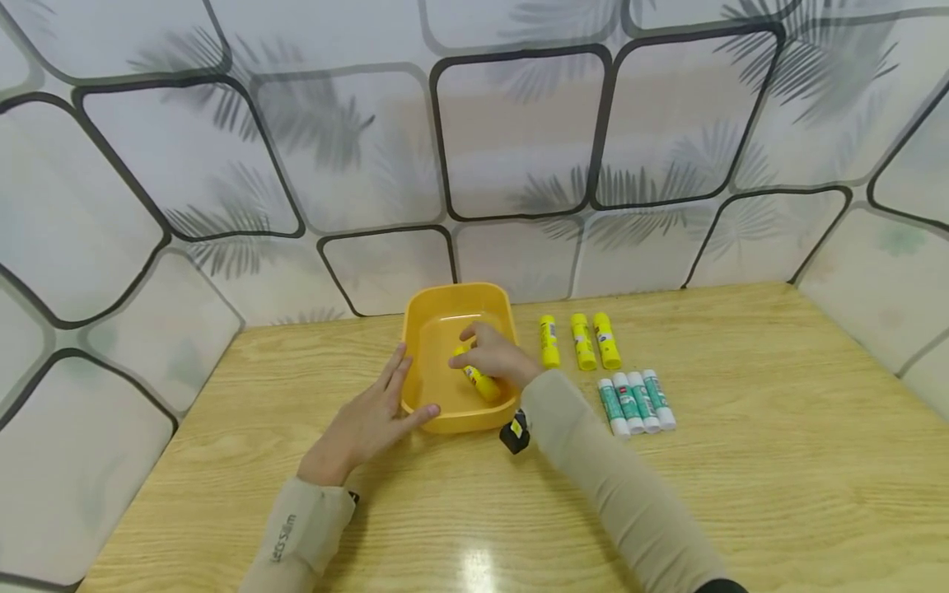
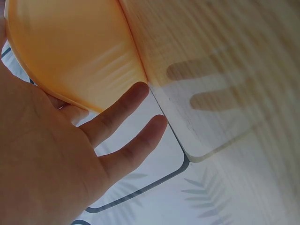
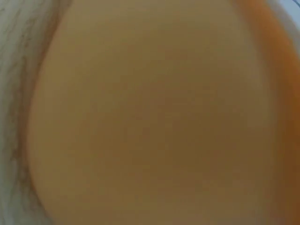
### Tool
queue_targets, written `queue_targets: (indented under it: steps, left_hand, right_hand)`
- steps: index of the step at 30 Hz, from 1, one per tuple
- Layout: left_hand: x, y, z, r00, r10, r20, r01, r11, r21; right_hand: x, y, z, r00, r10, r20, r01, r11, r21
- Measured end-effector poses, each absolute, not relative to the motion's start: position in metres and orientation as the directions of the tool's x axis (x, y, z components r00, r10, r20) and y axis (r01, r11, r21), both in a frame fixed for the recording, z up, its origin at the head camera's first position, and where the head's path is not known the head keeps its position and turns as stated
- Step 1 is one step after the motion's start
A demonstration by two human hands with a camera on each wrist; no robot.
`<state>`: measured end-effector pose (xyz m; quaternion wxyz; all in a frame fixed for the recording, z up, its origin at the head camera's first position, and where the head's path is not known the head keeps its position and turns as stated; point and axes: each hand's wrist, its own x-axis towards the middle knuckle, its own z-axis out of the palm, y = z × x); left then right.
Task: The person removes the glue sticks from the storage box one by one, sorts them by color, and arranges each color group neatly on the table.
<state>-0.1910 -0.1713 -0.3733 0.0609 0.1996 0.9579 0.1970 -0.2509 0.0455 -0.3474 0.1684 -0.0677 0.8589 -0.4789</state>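
Note:
A yellow plastic tray [image 1: 445,422] stands on the table. My left hand [image 1: 366,428] rests against its left side, fingers straight along the outer wall and thumb over the front rim. In the left wrist view, two fingers [image 2: 129,150] stretch out beside the tray wall [image 2: 70,51]. Over the tray, my right hand [image 1: 495,356] pinches the upper end of a yellow glue stick [image 1: 483,385] between thumb and fingers. That stick slants inside the tray, its lower end near the right front wall. The tray's wall [image 3: 150,117], blurred, fills the right wrist view and hides the hand there.
Three yellow glue sticks [image 1: 583,342] stand right of the tray. Nearer the front is a row of several white-and-green glue sticks [image 1: 638,403]. A patterned white wall covering [image 1: 519,140] borders the wooden table [image 1: 778,428] at the back and sides.

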Motion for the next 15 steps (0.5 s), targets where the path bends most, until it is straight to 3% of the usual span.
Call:
queue_targets:
  steps: [6,15]
  left_hand:
    - [-0.192,-0.171,-0.374,-0.911,0.412,-0.03,0.367,0.841,0.397]
    - [-0.192,-0.172,-0.374,-0.909,0.416,-0.019,0.374,0.835,0.403]
  right_hand:
    - [-0.248,0.037,-0.359,-0.915,-0.325,-0.239,0.008,0.577,-0.817]
    - [-0.247,0.026,-0.362,-0.84,-0.441,-0.315,0.101,0.443,-0.891]
